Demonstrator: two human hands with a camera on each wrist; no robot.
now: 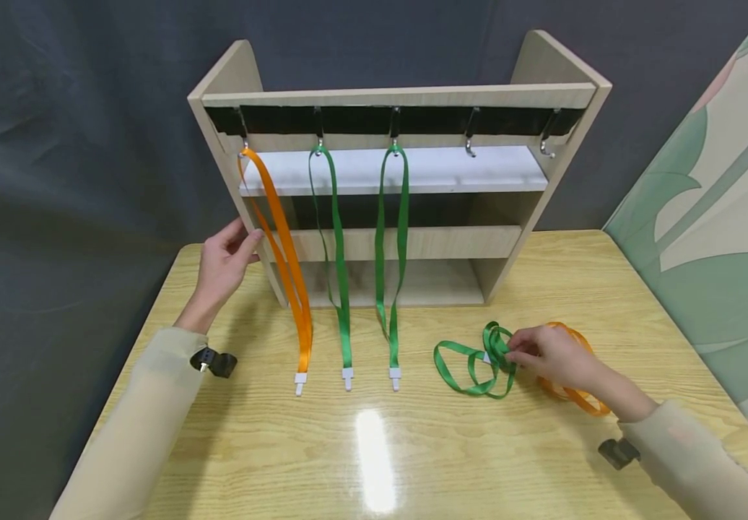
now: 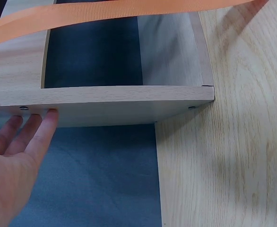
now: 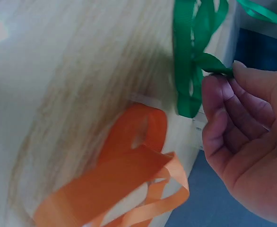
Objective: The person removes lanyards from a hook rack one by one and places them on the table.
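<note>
My left hand is at the left side panel of a wooden rack. In the left wrist view its extended fingers touch the panel's outer face; the thumb is outside that view. At the right, my right hand pinches a strand of a green lanyard between thumb and fingertips, while the rest lies looped on the table. Beside and partly under this hand lies a loose orange lanyard. An orange lanyard and two green lanyards, left and right, hang from the rack's hooks, white clips downward.
Two bare hooks, one and another, are at the rack's right end. The rack stands toward the back of a wooden table. Behind it is a dark cloth; a floral-patterned surface borders the right.
</note>
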